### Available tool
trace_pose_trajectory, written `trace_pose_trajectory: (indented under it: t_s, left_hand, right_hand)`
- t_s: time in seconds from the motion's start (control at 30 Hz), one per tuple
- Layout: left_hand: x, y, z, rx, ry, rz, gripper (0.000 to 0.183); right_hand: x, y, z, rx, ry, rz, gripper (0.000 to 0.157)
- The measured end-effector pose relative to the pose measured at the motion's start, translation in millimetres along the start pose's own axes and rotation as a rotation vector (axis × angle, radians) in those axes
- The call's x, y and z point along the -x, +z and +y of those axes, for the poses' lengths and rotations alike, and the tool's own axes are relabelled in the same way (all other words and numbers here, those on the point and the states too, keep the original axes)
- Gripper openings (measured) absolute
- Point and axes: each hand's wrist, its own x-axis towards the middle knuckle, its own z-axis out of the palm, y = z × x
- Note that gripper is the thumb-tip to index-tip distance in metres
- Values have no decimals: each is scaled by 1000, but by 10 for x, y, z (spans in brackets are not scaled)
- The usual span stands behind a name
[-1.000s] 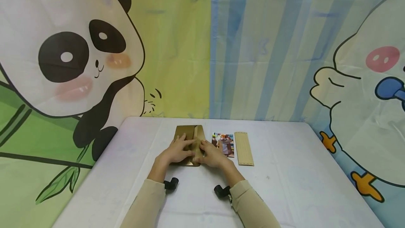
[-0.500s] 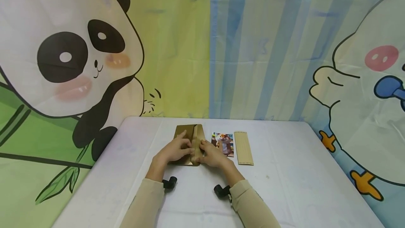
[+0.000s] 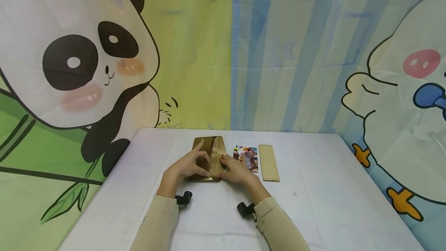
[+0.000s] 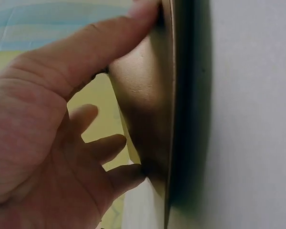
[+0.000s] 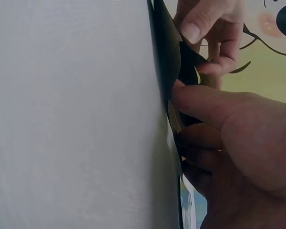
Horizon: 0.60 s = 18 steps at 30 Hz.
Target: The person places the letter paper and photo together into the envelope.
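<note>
on the tabletop [image 3: 306,208], your left hand [image 3: 186,165] is curling narrower, grip not clear; your right hand [image 3: 237,170], fingers wide, is likely steadying the brown folder [image 3: 215,157].

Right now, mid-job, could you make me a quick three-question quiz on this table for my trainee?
1. True or false: in the head view, the picture card lies between the brown folder and the tan strip.
2. Which of the person's hands is nearer the tan strip? A) left B) right C) neither
3. Fill the gap: the right hand rests on the ____.

Key: 1 true; 2 B; 3 brown folder.
</note>
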Motion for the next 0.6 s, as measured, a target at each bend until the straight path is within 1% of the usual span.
trace_pose_trajectory:
  t_s: [0.17, 0.27, 0.4, 0.6]
  left_hand:
    - [-14, -17, 14, 13, 43, 8, 40]
    - [-24, -12, 24, 17, 69, 23, 39]
    - [-40, 4, 38, 24, 78, 39, 39]
    - [-54, 26, 54, 23, 77, 64, 41]
  right_hand:
    - [25, -36, 14, -10, -19, -11, 67]
    - [41, -57, 19, 3, -4, -15, 67]
    - [61, -93, 19, 39, 23, -25, 67]
    - [78, -121, 23, 46, 18, -14, 63]
